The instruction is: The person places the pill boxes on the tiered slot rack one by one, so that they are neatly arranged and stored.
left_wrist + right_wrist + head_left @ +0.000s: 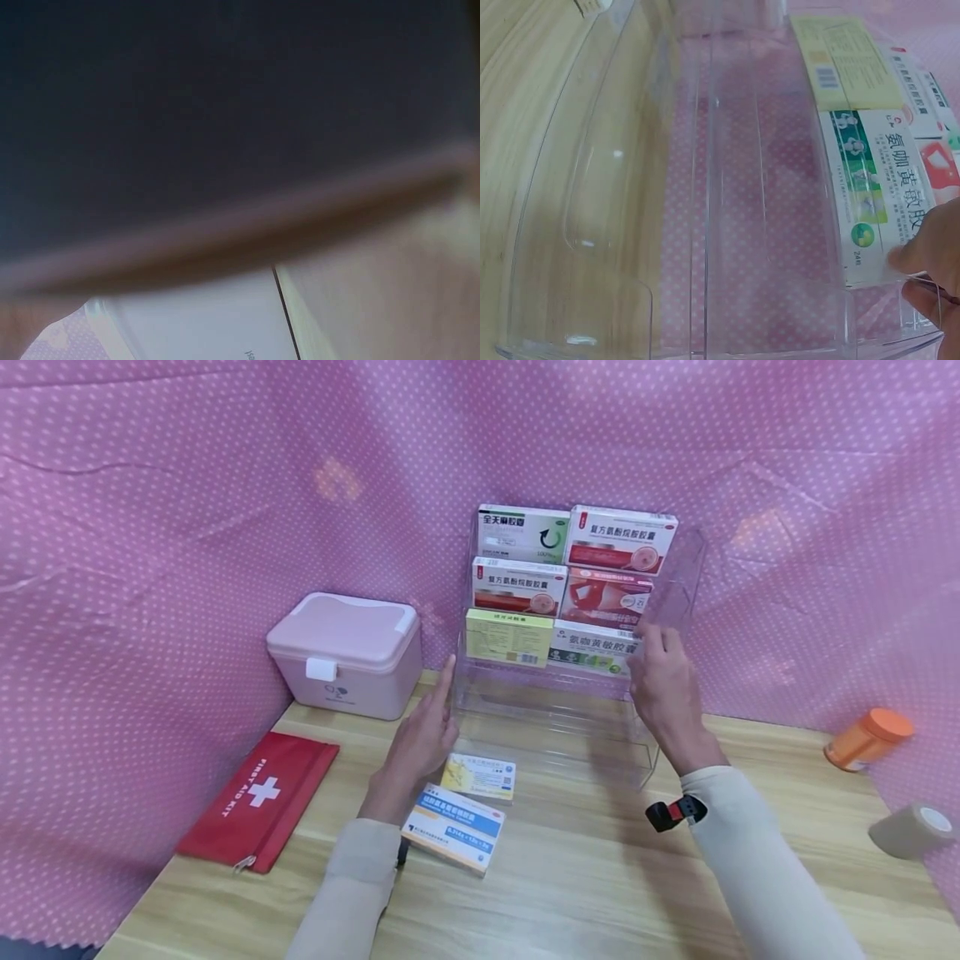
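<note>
A clear tiered display rack (555, 697) holds several medicine boxes in its upper rows. At its right side my right hand (666, 681) has curled fingers. In the right wrist view the thumb lies on the end of a white and green medicine box (862, 202), with a finger close under it at the rack's side edge. That box stands beside a yellow-green box (508, 637). My left hand (420, 735) is at the rack's left front, forefinger extended along the side; whether it touches cannot be told. A dark blurred shape fills most of the left wrist view.
Below the left hand lie a yellow and white box (480, 778) and a blue and white box (455, 828). Leftward are a pink lidded case (345, 656) and a red first aid pouch (258, 802). An orange bottle (868, 740) and a grey-beige container (911, 831) lie at right.
</note>
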Tool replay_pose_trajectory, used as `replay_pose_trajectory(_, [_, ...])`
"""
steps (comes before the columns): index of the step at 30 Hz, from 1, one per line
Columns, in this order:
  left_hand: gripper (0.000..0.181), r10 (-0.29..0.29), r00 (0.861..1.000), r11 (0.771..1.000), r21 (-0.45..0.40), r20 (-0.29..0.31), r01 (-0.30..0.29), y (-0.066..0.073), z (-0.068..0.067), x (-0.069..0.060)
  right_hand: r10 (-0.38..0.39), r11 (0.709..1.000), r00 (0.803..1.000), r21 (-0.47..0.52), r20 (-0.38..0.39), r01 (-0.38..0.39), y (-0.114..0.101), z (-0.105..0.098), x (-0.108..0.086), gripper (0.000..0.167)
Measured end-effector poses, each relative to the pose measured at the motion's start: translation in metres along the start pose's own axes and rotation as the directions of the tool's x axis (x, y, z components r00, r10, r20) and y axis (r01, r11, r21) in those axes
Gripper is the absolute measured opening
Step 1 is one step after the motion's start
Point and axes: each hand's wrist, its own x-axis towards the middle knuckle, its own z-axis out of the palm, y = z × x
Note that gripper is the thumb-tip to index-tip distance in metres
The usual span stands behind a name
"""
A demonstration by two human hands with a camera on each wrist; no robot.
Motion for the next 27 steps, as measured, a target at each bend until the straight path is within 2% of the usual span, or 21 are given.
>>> replay_pose_trajectory(3, [0.118, 0.0, 1.0, 1.0, -0.001, 0.0, 0.0, -0.001, 0.0, 0.0, 0.0, 1.0, 1.0, 0.003, -0.001, 0.0, -0.002, 0.001, -0.002, 0.043])
replay_pose_trajectory(6, [0.119, 0.005, 1.0, 1.0, 0.0, -0.007, -0.005, -0.001, 0.0, 0.0, -0.04, 0.999, 0.999, -0.008, -0.011, 0.04, -0.003, 0.002, -0.005, 0.048])
replay_pose_trajectory(14, [0.117, 0.022, 1.0, 1.0, -0.007, -0.015, -0.022, -0.001, -0.001, 0.001, -0.092, 0.992, 0.994, -0.09, -0.05, 0.087, -0.005, 0.01, -0.015, 0.062])
replay_pose_trajectory(19, [0.117, 0.02, 1.0, 1.0, -0.008, -0.017, -0.02, -0.002, 0.0, 0.001, -0.092, 0.987, 0.996, -0.137, -0.021, 0.088, -0.006, 0.014, -0.02, 0.073])
replay_pose_trajectory(23, [0.117, 0.022, 1.0, 1.0, -0.012, -0.016, -0.022, -0.002, 0.001, -0.001, -0.062, 0.991, 0.998, -0.116, -0.006, 0.061, -0.009, 0.012, -0.025, 0.085])
replay_pose_trajectory(27, [0.117, 0.023, 1.0, 1.0, -0.011, -0.015, -0.023, -0.001, 0.0, -0.001, -0.041, 0.999, 0.997, -0.035, -0.069, 0.038, -0.016, 0.011, -0.034, 0.083])
